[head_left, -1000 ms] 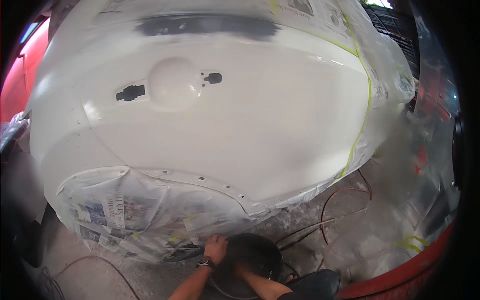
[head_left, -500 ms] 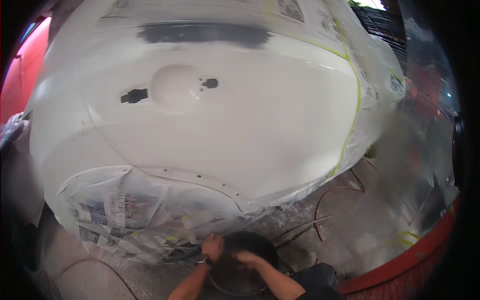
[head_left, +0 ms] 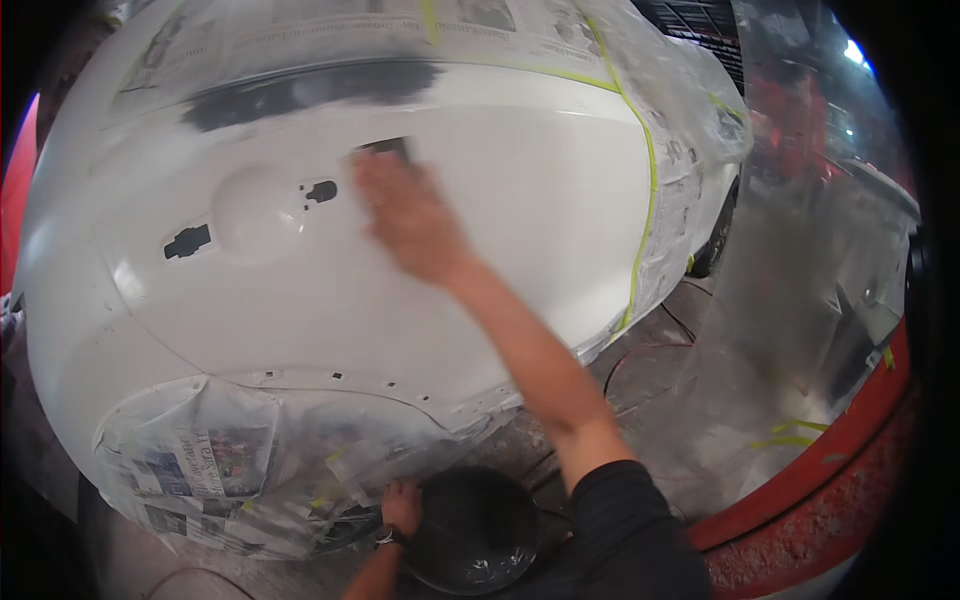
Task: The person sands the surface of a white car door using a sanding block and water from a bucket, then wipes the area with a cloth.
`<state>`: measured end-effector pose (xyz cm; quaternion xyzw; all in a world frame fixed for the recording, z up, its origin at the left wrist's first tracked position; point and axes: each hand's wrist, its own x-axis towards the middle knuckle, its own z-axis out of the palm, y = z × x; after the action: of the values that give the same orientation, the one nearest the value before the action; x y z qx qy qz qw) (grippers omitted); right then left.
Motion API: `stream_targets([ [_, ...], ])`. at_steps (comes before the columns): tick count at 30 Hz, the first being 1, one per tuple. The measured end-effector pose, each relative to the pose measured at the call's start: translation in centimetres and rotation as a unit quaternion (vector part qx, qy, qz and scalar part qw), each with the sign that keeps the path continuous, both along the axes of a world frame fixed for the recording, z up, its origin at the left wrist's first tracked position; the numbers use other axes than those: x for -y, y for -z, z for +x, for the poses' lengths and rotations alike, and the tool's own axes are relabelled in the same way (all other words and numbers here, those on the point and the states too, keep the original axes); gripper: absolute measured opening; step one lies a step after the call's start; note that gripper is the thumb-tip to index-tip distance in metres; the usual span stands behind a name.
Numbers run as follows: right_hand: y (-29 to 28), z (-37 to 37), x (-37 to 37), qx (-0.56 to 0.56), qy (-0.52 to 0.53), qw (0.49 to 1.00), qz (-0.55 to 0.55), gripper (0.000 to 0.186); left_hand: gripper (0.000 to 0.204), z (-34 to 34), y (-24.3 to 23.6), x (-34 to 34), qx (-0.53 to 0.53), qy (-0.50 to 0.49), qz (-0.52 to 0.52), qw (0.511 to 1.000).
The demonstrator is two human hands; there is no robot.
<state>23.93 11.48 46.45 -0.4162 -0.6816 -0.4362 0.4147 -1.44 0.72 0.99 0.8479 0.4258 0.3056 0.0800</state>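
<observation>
1. Right hand [head_left: 405, 215] up in the upper middle of the frame, blurred, fingers pressed together and laid flat over a small dark rectangular sanding pad [head_left: 385, 148] against the white primed car body panel [head_left: 330, 300].
2. Pad peeking out above the fingertips, touching the panel just below a dark grey sanded strip [head_left: 310, 90] along the panel's top edge.
3. Left hand [head_left: 400, 505] low in the lower middle of the frame, fingers curled over the rim of a round black bucket [head_left: 475, 530]; grip too small to tell further.
4. Newspaper masking [head_left: 200, 465] with clear plastic over the wheel arch at lower left, just beside the bucket.
5. Yellow masking tape line [head_left: 645, 200] down the panel's right edge.
6. Clear plastic sheeting [head_left: 790, 330] at right, red curved edge [head_left: 830, 450] at lower right.
</observation>
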Motion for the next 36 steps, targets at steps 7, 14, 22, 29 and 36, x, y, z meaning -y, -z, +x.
stream_targets([
  [7, -2.7, 10.3, -1.2, -0.322, 0.120, 0.938, 0.041, 0.064, 0.021, 1.7, -1.5, 1.4, 0.011, -0.004, -0.061, 0.998],
  [14, -2.2, 5.6, -0.3, -0.071, 0.006, 0.997, 0.023, 0.072, 0.021, 1.0, -0.5, 0.6, 0.013, -0.004, -0.007, 1.000],
  [22, -3.1, 2.0, -0.4, -0.145, 0.008, 0.988, 0.060, 0.063, 0.022, 1.6, -0.4, 0.6, -0.002, -0.022, -0.034, 0.999],
  [29, -5.5, -0.4, 2.7, 0.046, -0.018, 0.997, -0.066, 0.062, 0.020, 0.7, -0.9, 0.9, 0.027, -0.014, -0.017, 0.999],
  [36, -4.4, -10.5, -0.9, -0.018, -0.068, 0.997, 0.019, 0.064, 0.022, 1.8, -0.1, 1.2, 0.022, -0.012, 0.007, 1.000],
])
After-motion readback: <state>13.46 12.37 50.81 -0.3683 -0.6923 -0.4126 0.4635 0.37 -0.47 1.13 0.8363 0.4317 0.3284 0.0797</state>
